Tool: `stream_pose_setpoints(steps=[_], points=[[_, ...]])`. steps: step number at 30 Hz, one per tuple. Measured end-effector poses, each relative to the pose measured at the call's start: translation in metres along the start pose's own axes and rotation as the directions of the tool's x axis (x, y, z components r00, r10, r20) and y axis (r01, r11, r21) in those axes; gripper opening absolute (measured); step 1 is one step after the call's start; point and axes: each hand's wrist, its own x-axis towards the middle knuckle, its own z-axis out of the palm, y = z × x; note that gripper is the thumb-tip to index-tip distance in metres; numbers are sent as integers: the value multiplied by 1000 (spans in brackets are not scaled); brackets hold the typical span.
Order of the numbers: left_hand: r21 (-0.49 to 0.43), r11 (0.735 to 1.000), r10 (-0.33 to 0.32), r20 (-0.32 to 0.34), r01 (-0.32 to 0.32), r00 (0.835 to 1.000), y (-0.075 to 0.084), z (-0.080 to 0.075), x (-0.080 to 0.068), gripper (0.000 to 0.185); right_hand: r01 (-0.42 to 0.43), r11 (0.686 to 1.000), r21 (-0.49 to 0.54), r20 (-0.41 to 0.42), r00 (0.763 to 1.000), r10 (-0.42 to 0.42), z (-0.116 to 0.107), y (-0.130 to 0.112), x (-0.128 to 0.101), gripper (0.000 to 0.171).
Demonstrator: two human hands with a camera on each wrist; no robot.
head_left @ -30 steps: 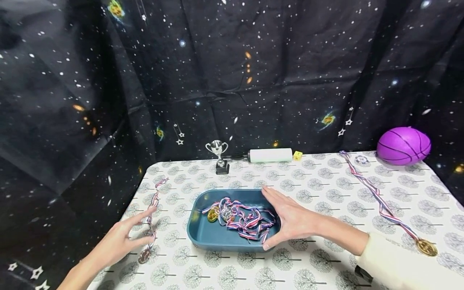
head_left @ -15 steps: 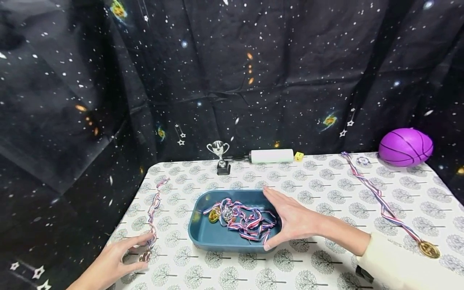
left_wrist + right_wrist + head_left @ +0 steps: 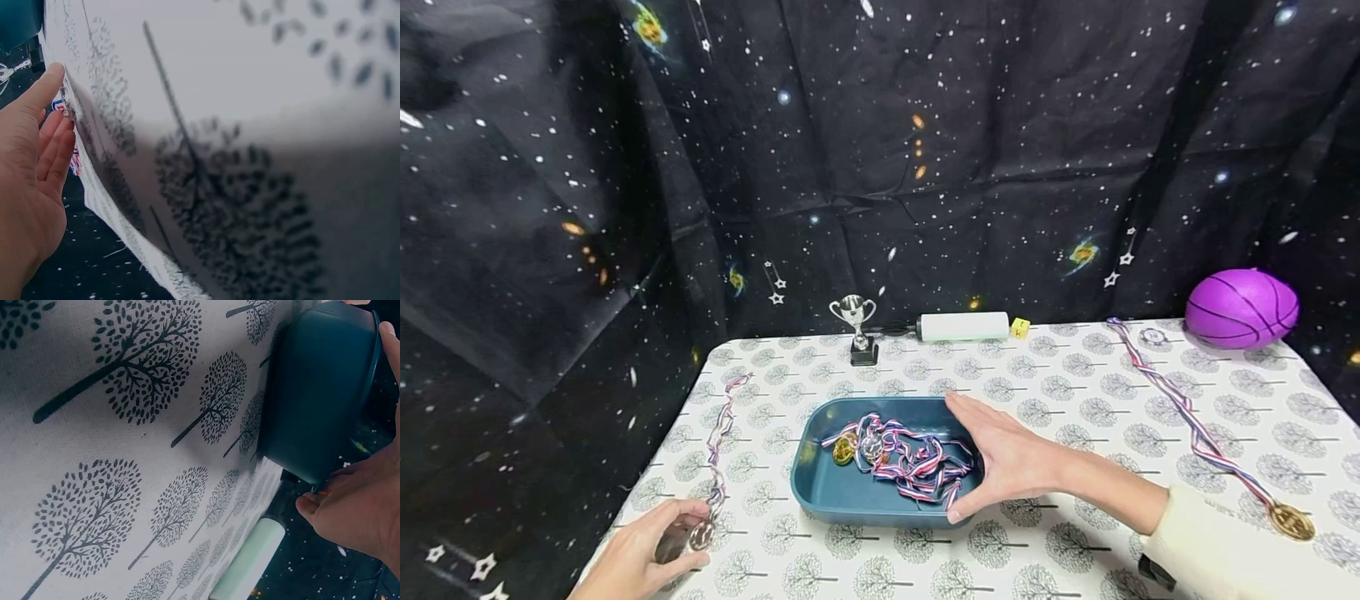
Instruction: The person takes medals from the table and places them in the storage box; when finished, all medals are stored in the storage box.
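Left hand (image 3: 640, 554) at the near left corner of the table, fingers curled around the bronze-coloured round medal (image 3: 702, 535) that ends the red, white and blue striped ribbon (image 3: 718, 442) — thumb and fingertips closed on the disc, ribbon trailing away across the white tablecloth printed with grey trees (image 3: 1075, 400) toward the far left edge. From the left wrist view, only the palm (image 3: 28, 181) and loosely bent fingers against the cloth edge; medal itself too hidden there to tell.

Right hand (image 3: 1007, 458) flat and spread against the right end of the dark teal oblong plastic tray (image 3: 827, 492), fingers straight, thumb along the near corner, forefinger along the far rim — pressing, not clasping. In the right wrist view, fingertips (image 3: 312, 506) touching the tray's outer wall (image 3: 319, 394). Inside the tray, a tangle of striped ribbons with gold and silver medals (image 3: 887, 454).

Well apart on the right, another striped ribbon with a gold medal (image 3: 1291, 521) laid out straight. Along the far edge: small silver trophy cup on a black base (image 3: 854, 327), white cylindrical pump (image 3: 964, 326), small yellow die (image 3: 1019, 327), purple rubber basketball (image 3: 1242, 307). Behind, a black star-printed backdrop cloth (image 3: 925, 150).
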Motion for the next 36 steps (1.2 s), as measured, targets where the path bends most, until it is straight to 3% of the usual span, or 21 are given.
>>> stream_pose_setpoints(steps=[4,11,16,20,23,27,31,36], points=[[8,999,-49,-13,49,999,1,3,-2,50,2,1000,-3,-2,1000,-2,0,0,0,148],[10,1000,-23,-45,24,999,1,4,-3,46,-7,1000,-2,1,1000,7,0,-1,-1,148],[51,996,-68,-42,70,997,3,4,-2,42,-11,1000,-1,4,1000,11,0,0,-1,148],[-22,996,-91,-19,90,996,5,2,1,38,-9,1000,-3,4,1000,9,1,0,0,147],[-98,994,-55,-12,53,998,6,-2,5,40,-7,1000,-10,2,1000,7,1,0,0,148],[-140,989,45,-62,-53,997,5,-12,18,48,-10,1000,-19,-1,1000,10,2,1,1,148],[-145,979,126,-133,-145,983,9,-30,41,56,-18,1000,-14,0,1000,18,1,0,1,148],[-116,982,133,-156,-152,979,24,-57,77,53,-18,1000,-8,0,1000,18,1,0,1,148]])
